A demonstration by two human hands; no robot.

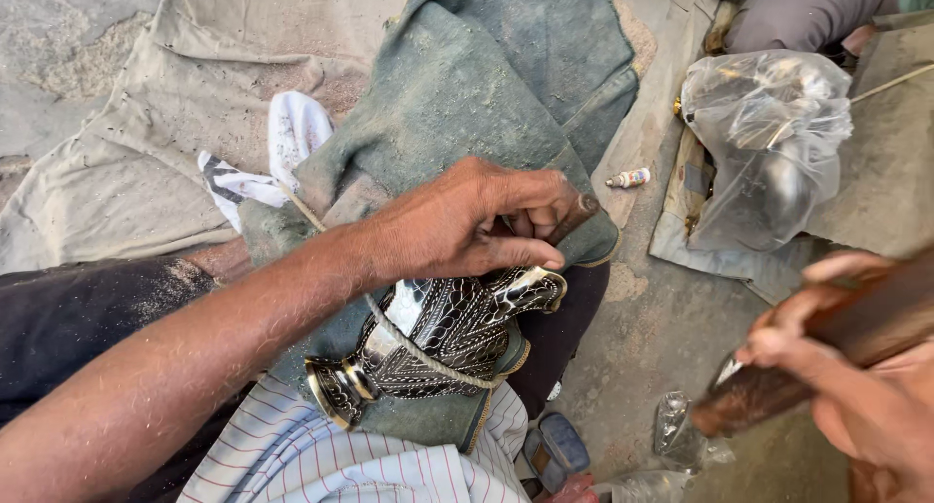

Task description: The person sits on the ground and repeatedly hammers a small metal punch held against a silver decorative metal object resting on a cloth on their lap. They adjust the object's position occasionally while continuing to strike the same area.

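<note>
Head view, 1 frame, looking down on our lap. Item 1: our left hand [467, 221], clenched around a thin tool with a wooden grip [582, 211], its butt showing past the knuckles at upper right; the working end is hidden under the fingers, so we cannot tell exactly where it meets the metal. Item 2: an engraved metal vase [438, 342], black with bright silver pattern, lying on its side across the lap directly beneath that hand, thumb touching its upper body. Its long axis runs from the flared foot at lower left to the mouth at upper right, close under the thumb. Item 3: a cord [409, 342] passing over the vase and binding it against a grey-green cloth pad [467, 85]. Item 4: our right hand [856, 406], at the frame's right edge, well apart from the vase, closed around a dark wooden mallet handle [827, 352] tilted up to the right; the left hand is much the nearer of the 2 to the vase. Surroundings: a clear plastic bag holding metalware [769, 133], a small tube [629, 178] on the ground, a white patterned rag [282, 148], and striped fabric [321, 454] at the bottom.
</note>
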